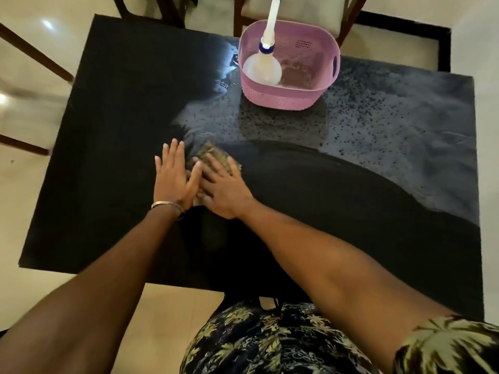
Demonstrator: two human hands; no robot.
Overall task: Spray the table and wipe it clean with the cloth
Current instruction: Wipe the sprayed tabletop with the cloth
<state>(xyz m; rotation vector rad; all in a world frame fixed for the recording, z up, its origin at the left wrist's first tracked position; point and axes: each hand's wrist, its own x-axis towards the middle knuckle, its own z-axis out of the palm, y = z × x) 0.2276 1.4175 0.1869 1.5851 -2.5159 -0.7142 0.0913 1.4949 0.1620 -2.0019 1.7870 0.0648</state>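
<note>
A black stone table [108,157] fills the view, its far right part speckled with spray droplets. A brownish-green cloth [213,155] lies near the middle of the table. My right hand [225,188] presses flat on the cloth with fingers spread. My left hand [172,176] lies flat beside it, fingers straight, its thumb side overlapping the cloth's left edge and touching the right hand. A white spray bottle [263,67] with a blue collar stands inside a pink basket [283,99] at the far side of the table.
Wooden chairs stand at the far edge [348,20] and to the left [32,55] of the table. Cream floor tiles surround the table. My patterned clothing [270,344] is against the near table edge.
</note>
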